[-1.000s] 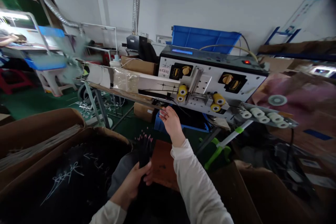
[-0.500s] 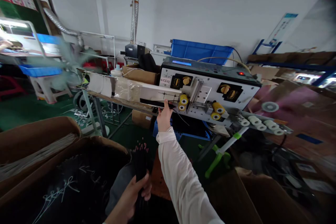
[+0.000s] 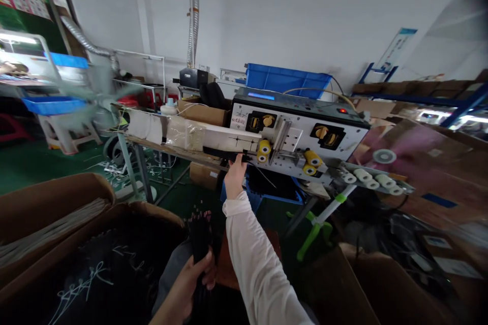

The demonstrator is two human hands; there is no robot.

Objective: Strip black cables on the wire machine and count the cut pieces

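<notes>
My left hand is closed round an upright bundle of black wires with pinkish, coppery tips at the top. My right hand reaches forward to the outlet side of a wire-cutting machine. Its fingers are closed at the end of some black wires lying along the white guide; the exact grip is partly hidden. Just right of these fingers are the machine's yellow rollers. A thin wire hangs below them.
Cardboard boxes stand at left, one holding tied black wire bundles. A blue crate sits behind the machine, and a blue bin is beneath it. Fans spin at left and right. A green-footed stand supports white rollers.
The view has shifted slightly. My right index finger sits lower against the black wires than before. My left hand keeps its hold on the bundle.
</notes>
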